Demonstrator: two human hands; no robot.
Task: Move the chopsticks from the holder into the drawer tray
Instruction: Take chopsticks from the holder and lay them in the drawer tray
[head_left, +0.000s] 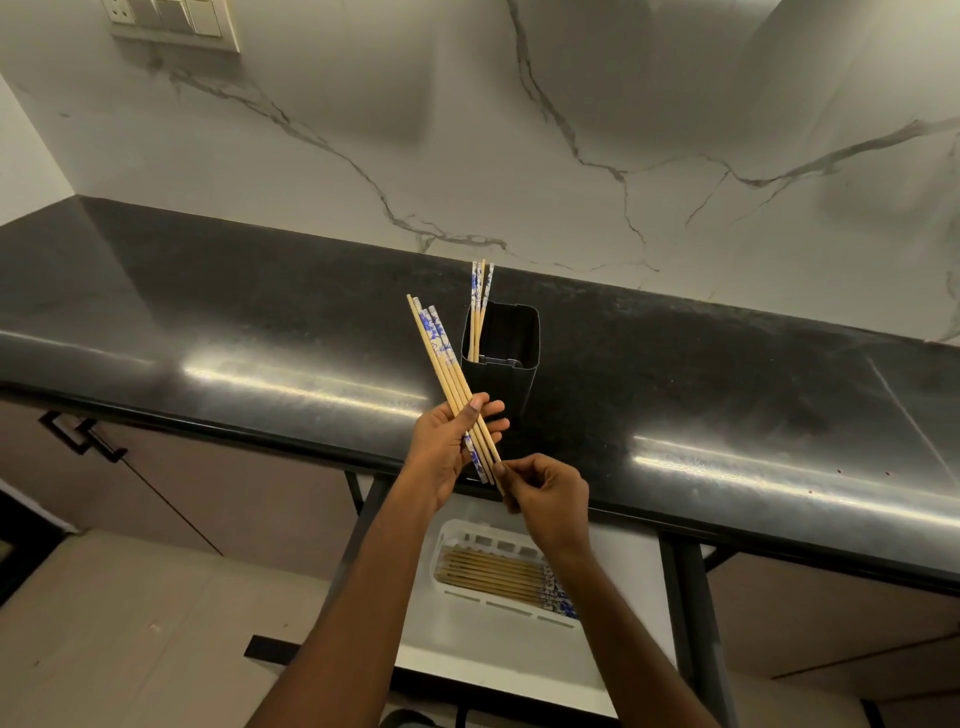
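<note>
A bundle of chopsticks (445, 364) is held in the left hand (451, 448), whose grip is closed round the middle of the sticks, with the thumb laid across them. The sticks slant from 5 o'clock up to 11 o'clock, and blue-patterned sections are seen near both ends. The lower end of the bundle is pinched by the right hand (546, 500), its grip narrowed to thumb and forefinger on the stick tips, with the other fingers curled. The black holder (506, 379) stands upright on the dark worktop (260, 322) at 1 o'clock of the left hand, near the front edge. A few standing chopsticks (480, 296) lean in its left corner, tops toward 12 o'clock. At 6 o'clock of the hands, below the worktop edge, an open white drawer (457, 660) is seen. In it lies the drawer tray (441, 540), where a row of flat chopsticks (493, 574) is laid side by side, patterned ends toward 3 o'clock. A marbled wall (519, 130) rises behind the worktop.
</note>
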